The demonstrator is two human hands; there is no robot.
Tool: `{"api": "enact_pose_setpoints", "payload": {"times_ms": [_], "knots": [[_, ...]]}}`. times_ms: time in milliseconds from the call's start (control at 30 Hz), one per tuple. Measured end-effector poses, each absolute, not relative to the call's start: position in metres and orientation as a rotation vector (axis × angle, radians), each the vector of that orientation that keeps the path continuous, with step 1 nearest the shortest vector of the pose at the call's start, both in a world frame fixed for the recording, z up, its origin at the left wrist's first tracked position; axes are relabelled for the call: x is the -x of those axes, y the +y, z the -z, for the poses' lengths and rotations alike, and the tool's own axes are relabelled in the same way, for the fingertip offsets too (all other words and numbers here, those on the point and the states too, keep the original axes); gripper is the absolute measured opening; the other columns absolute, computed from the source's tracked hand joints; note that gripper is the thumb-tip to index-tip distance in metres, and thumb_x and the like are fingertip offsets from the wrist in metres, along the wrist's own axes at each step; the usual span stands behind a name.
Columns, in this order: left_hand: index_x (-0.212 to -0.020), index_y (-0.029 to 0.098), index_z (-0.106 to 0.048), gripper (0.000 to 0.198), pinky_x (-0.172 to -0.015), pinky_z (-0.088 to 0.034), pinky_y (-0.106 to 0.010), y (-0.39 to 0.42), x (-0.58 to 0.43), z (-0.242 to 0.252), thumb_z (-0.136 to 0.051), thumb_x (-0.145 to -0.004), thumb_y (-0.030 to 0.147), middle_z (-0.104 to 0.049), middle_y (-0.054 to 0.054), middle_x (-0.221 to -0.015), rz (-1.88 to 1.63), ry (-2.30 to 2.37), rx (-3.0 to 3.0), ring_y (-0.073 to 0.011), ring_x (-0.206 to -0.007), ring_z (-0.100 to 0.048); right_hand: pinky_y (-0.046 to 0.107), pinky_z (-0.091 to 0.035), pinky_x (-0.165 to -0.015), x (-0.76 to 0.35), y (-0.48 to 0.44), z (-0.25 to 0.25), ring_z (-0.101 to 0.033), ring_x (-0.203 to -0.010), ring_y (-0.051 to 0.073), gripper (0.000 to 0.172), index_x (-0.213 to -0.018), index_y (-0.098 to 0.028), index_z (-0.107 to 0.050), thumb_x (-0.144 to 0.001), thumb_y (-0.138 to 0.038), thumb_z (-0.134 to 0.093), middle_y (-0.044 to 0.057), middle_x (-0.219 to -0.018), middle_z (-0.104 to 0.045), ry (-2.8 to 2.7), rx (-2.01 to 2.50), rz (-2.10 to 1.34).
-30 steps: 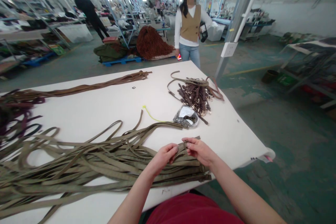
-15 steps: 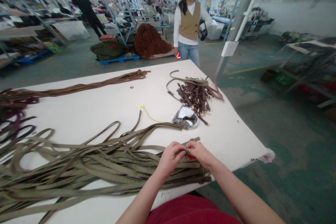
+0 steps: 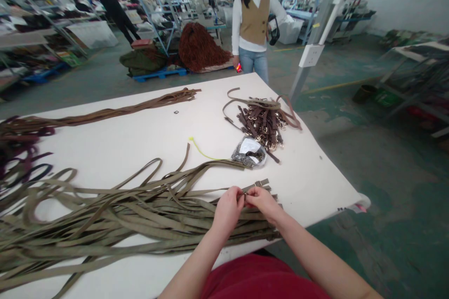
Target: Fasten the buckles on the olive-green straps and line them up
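My left hand (image 3: 228, 207) and my right hand (image 3: 261, 202) meet fingertip to fingertip over the near edge of the white table (image 3: 133, 140). Both pinch the end of one olive-green strap (image 3: 257, 184) whose tip sticks out to the right. Under my hands lies a long tangled bundle of olive straps (image 3: 115, 215) running off to the left. A small clear bag of metal buckles (image 3: 249, 153) sits just beyond my hands. Behind it lies a pile of dark brown short straps with metal rings (image 3: 263, 121).
A bundle of brown straps (image 3: 115, 112) stretches along the far table edge, with dark purple straps (image 3: 17, 154) at the left. A yellow cord (image 3: 199, 148) lies mid-table. A person in a tan vest (image 3: 254, 23) stands past the far corner. A grey pillar (image 3: 315, 42) rises at right.
My hands have drawn closer together until the fingertips touch on the strap end. The view has tilted slightly downward.
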State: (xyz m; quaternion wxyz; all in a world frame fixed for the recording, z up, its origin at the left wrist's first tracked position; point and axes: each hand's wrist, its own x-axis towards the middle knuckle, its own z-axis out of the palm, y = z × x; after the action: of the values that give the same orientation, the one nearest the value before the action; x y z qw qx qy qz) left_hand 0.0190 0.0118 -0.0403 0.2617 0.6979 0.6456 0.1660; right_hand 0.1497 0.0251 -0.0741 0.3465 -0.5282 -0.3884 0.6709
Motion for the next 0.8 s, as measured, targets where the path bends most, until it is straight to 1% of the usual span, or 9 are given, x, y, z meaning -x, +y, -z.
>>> {"api": "enact_pose_setpoints", "payload": {"times_ms": [133, 233, 333, 400, 467, 567, 667, 733, 800], "knots": [[-0.081, 0.017, -0.053, 0.013, -0.069, -0.038, -0.027, 0.012, -0.022, 0.041, -0.041, -0.079, 0.02, -0.056, -0.004, -0.079, -0.402, 1.697, -2.003, -0.0149, -0.075, -0.051, 0.025, -0.041, -0.055, -0.153, 0.022, 0.08, -0.051, -0.053, 0.011, 0.008, -0.066, -0.017, -0.051, -0.06, -0.021, -0.055, -0.003, -0.055, -0.055, -1.129, 1.469, -1.632], [-0.077, 0.018, -0.055, 0.011, -0.07, -0.038, -0.026, 0.013, -0.022, 0.041, -0.044, -0.078, 0.021, -0.056, -0.003, -0.079, -0.45, 1.621, -1.923, -0.014, -0.076, -0.05, 0.027, -0.044, -0.06, -0.16, 0.019, 0.08, -0.055, -0.06, 0.013, 0.01, -0.071, -0.018, -0.052, -0.063, -0.022, -0.054, -0.002, -0.06, -0.058, -1.151, 1.398, -1.661], [-0.082, 0.017, -0.053, 0.012, -0.066, -0.038, -0.026, 0.013, -0.022, 0.044, -0.049, -0.075, 0.026, -0.056, -0.001, -0.075, -0.507, 1.59, -1.75, -0.013, -0.071, -0.051, 0.028, -0.045, -0.062, -0.169, 0.018, 0.074, -0.055, -0.06, 0.012, 0.013, -0.077, -0.018, -0.051, -0.066, -0.025, -0.052, -0.002, -0.064, -0.057, -1.094, 1.24, -1.765], [-0.089, 0.017, -0.05, 0.019, -0.063, -0.039, -0.025, 0.012, -0.024, 0.045, -0.051, -0.074, 0.029, -0.055, 0.0, -0.072, -0.551, 1.554, -1.668, -0.0123, -0.067, -0.051, 0.026, -0.044, -0.059, -0.173, 0.019, 0.068, -0.053, -0.056, 0.01, 0.016, -0.08, -0.018, -0.051, -0.066, -0.026, -0.054, -0.003, -0.066, -0.056, -1.08, 1.177, -1.786], [-0.093, 0.017, -0.049, 0.025, -0.063, -0.04, -0.025, 0.011, -0.026, 0.045, -0.053, -0.073, 0.031, -0.054, 0.0, -0.076, -0.583, 1.507, -1.694, -0.0121, -0.066, -0.05, 0.024, -0.042, -0.057, -0.176, 0.02, 0.061, -0.05, -0.055, 0.008, 0.021, -0.083, -0.018, -0.051, -0.065, -0.026, -0.057, -0.003, -0.067, -0.055, -1.067, 1.165, -1.792], [-0.094, 0.018, -0.053, 0.025, -0.068, -0.041, -0.027, 0.012, -0.03, 0.039, -0.055, -0.071, 0.028, -0.053, -0.004, -0.088, -0.559, 1.449, -1.926, -0.014, -0.074, -0.05, 0.024, -0.04, -0.059, -0.176, 0.022, 0.058, -0.05, -0.06, 0.009, 0.024, -0.084, -0.017, -0.051, -0.063, -0.026, -0.058, -0.002, -0.068, -0.054, -1.057, 1.21, -1.744], [-0.088, 0.019, -0.056, 0.018, -0.079, -0.039, -0.033, 0.015, -0.033, 0.036, -0.054, -0.071, 0.025, -0.052, -0.006, -0.097, -0.507, 1.487, -2.197, -0.0185, -0.089, -0.048, 0.026, -0.04, -0.063, -0.174, 0.022, 0.065, -0.049, -0.065, 0.011, 0.019, -0.079, -0.017, -0.051, -0.063, -0.026, -0.057, -0.002, -0.069, -0.053, -1.072, 1.328, -1.545], [-0.084, 0.018, -0.056, 0.015, -0.085, -0.035, -0.036, 0.019, -0.035, 0.037, -0.054, -0.071, 0.025, -0.054, -0.006, -0.096, -0.467, 1.518, -2.311, -0.0201, -0.094, -0.047, 0.027, -0.04, -0.065, -0.173, 0.023, 0.073, -0.049, -0.065, 0.012, 0.016, -0.076, -0.018, -0.051, -0.063, -0.025, -0.055, -0.001, -0.07, -0.053, -1.076, 1.423, -1.397], [-0.082, 0.018, -0.055, 0.013, -0.09, -0.032, -0.038, 0.024, -0.036, 0.041, -0.052, -0.071, 0.025, -0.056, -0.005, -0.087, -0.409, 1.509, -2.367, -0.0191, -0.089, -0.049, 0.028, -0.04, -0.067, -0.173, 0.023, 0.081, -0.049, -0.066, 0.013, 0.015, -0.075, -0.018, -0.051, -0.063, -0.025, -0.054, 0.0, -0.071, -0.054, -1.071, 1.493, -1.302]]}}
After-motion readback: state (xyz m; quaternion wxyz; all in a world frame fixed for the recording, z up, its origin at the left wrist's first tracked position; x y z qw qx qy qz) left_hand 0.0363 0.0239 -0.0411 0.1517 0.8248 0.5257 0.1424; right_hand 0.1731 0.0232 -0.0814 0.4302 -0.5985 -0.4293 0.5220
